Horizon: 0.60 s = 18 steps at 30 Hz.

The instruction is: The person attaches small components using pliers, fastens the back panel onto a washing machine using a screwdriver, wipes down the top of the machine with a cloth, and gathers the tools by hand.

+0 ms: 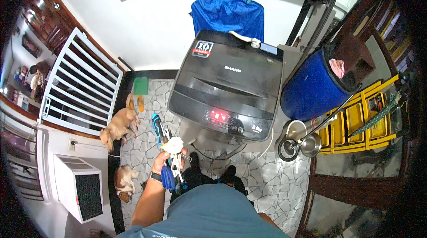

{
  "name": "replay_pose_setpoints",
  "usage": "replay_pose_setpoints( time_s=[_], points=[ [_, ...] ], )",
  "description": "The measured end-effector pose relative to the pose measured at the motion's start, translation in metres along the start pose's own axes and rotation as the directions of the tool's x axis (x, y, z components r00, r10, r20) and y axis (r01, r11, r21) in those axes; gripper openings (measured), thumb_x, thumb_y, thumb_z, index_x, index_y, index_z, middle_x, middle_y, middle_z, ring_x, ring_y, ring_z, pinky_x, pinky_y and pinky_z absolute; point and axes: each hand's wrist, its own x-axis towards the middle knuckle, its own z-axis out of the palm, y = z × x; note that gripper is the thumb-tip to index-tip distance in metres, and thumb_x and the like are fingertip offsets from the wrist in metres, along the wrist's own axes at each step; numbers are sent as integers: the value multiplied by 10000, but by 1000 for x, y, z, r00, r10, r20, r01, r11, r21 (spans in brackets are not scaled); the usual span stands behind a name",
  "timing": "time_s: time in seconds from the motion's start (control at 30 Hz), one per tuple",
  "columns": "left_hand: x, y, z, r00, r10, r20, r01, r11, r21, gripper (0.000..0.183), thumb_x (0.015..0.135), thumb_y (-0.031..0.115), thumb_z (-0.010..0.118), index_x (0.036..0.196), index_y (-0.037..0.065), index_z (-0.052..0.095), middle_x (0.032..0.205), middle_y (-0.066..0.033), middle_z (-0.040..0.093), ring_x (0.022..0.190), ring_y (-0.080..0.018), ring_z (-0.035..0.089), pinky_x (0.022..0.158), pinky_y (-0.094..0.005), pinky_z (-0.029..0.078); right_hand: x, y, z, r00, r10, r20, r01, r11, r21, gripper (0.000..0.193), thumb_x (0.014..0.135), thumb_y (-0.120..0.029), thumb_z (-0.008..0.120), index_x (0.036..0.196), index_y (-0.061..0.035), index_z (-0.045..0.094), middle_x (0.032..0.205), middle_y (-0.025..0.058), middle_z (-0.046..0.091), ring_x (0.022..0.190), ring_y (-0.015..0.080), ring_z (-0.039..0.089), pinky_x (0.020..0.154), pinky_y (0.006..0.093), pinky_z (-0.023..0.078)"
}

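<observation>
My left hand is raised in front of my chest and closed around a bundle of hand tools. A screwdriver with a blue and black handle sticks up out of the fist, and blue-handled pliers hang below it. A crumpled white piece and a thin metal tool sit against my fingers. The hand is just left of the front corner of a black top-loading washing machine, whose lid is shut and whose red display is lit. My right hand is out of sight below my torso.
A blue barrel stands right of the machine, with metal bowls and a yellow crate rack beside it. Two dogs lie on the stone floor at left, near a white gate. A blue cloth hangs behind.
</observation>
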Motion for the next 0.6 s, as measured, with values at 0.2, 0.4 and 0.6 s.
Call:
replay_pose_setpoints(
  time_s=[0.2,0.4,0.6],
  points=[
    [19,44,-38,995,-102,8,101,989,112,659,805,350,744,1338,53,496,1122,-194,625,720,-263,682,596,-342,578,43,-5,-4,957,-78,278,124,981,-151,397,930,-375,524,1145,-99,713,1162,171,699,1081,326,658,920,423,506],
    [10,103,-73,980,-166,113,138,965,223,650,805,339,759,1327,37,518,1127,-184,638,769,-247,697,629,-328,584,74,-237,-172,551,-70,-832,-135,976,-171,488,842,-265,719,1255,-31,607,1196,214,652,1115,409,608,941,463,496],
    [-10,132,-108,990,-140,26,134,979,151,607,819,299,749,1283,-11,509,1096,-184,652,767,-267,712,590,-347,613,168,-394,-273,181,-458,-870,34,887,-460,409,816,-204,733,1181,-65,611,1166,159,582,1125,366,542,949,462,450]
  ],
)
